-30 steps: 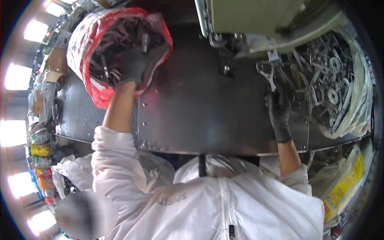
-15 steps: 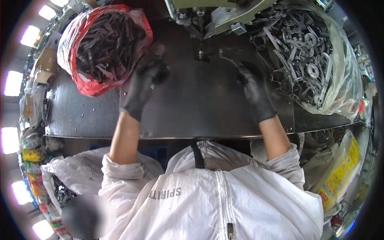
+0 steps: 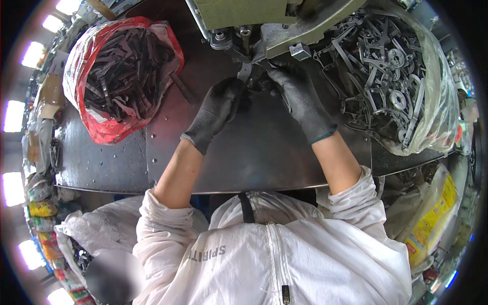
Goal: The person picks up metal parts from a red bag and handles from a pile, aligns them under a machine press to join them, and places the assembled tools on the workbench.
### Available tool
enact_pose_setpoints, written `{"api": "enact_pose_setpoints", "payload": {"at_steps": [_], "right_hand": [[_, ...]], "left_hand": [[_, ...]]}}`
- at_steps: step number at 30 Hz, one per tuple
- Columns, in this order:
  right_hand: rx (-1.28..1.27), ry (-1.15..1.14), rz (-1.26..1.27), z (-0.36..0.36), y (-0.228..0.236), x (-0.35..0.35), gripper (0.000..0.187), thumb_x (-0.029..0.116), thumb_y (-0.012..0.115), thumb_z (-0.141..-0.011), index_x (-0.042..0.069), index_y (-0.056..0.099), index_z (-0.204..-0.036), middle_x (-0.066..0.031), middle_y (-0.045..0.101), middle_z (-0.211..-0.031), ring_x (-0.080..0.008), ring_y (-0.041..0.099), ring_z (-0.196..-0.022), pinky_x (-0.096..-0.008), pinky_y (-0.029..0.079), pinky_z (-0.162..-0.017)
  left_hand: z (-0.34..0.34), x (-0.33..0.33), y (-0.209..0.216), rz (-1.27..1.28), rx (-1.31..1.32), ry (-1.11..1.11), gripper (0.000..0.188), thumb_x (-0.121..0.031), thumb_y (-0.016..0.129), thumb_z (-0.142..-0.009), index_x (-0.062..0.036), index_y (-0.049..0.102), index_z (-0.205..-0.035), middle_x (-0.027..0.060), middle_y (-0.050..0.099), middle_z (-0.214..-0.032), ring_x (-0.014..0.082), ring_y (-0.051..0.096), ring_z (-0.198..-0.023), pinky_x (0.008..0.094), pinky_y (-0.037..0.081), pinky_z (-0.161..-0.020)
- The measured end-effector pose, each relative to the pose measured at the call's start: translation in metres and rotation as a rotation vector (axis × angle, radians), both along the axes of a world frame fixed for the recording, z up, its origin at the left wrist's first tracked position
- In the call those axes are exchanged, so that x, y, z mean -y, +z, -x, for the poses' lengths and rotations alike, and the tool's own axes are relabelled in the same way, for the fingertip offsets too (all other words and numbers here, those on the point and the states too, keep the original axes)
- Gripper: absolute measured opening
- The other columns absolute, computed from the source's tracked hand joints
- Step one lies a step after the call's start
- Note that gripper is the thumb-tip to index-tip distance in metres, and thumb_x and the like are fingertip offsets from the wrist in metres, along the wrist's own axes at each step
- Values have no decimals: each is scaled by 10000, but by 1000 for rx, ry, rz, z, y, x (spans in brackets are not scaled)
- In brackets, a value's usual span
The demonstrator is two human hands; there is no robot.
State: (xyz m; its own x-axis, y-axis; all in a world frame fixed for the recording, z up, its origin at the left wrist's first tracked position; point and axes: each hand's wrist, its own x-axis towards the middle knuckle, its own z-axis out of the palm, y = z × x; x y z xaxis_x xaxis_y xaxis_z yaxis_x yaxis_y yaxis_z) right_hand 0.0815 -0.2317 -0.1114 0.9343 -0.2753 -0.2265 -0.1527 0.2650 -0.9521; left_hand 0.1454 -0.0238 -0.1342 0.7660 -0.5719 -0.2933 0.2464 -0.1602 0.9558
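My left hand [image 3: 219, 107], in a dark work glove, is closed on a flat grey metal lever [image 3: 245, 71] that points up toward the press head. Across from it, my right hand [image 3: 296, 90], gloved the same way, is closed on a curved metal bracket [image 3: 261, 57], mostly hidden by the fingers and the machine. The two parts meet or overlap just under the punch [image 3: 246, 34] of a green machine [image 3: 239, 12]; whether they are joined I cannot tell. Dark tooling below the parts is partly covered by both hands.
A red-rimmed plastic bag [image 3: 170, 38] of dark flat levers stands at the left, with a loose dark strip [image 3: 181, 89] beside it. At the right, a clear plastic bag [image 3: 438, 101] holds grey metal brackets. Small rivets [image 3: 154, 160] lie on the dark metal table [image 3: 244, 162].
Both hands have moved inward and come together beneath the machine head, bringing the lever and the bracket to each other. The left hand has left the red-rimmed bag's side. The view has shifted slightly.
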Motion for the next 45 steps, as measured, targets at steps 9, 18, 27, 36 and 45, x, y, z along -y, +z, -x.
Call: {"api": "enact_pose_setpoints", "payload": {"at_steps": [9, 18, 27, 36, 45], "right_hand": [[107, 66, 146, -9, -17, -10, 289, 131, 661, -962, 2, 677, -1220, -46, 722, -1004, -99, 663, -841, -287, 550, -706], [-3, 77, 91, -8, -36, -14, 322, 127, 669, -938, -14, 669, -1227, -54, 707, -922, -97, 636, -736, -270, 525, -691], [-11, 36, 164, -11, -55, -12, 309, 131, 647, -964, -6, 661, -1241, -41, 688, -935, -81, 616, -729, -275, 522, -681], [-122, 87, 16, 9, -1, -21, 249, 169, 660, -988, -1, 662, -1170, -47, 704, -964, -91, 640, -719, -248, 517, -610], [71, 126, 112, 16, -41, -13, 281, 146, 615, -1003, -15, 638, -1233, -67, 681, -916, -133, 655, -717, -300, 540, -631]], "left_hand": [[-10, 8, 2, 58, 39, 0, 393, -300, 509, -1098, 29, 582, -1299, 115, 699, -1133, 184, 691, -897, 334, 600, -794], [-23, -5, -10, -115, -123, 14, 261, -145, 584, -1025, 32, 632, -1211, 128, 690, -1031, 218, 689, -822, 345, 598, -757], [-80, -104, -13, -977, 1643, -154, 538, -16, 669, -789, -122, 660, -1316, 131, 642, -1298, 332, 575, -1252, 472, 495, -1045], [-67, -101, -6, -591, 1132, -65, 436, -81, 706, -887, -56, 641, -1318, 147, 659, -1355, 351, 636, -1246, 429, 521, -990], [-6, -63, 34, -407, 1099, -82, 373, -78, 787, -885, 11, 635, -1213, 126, 666, -956, 189, 627, -776, 317, 520, -749]]}}
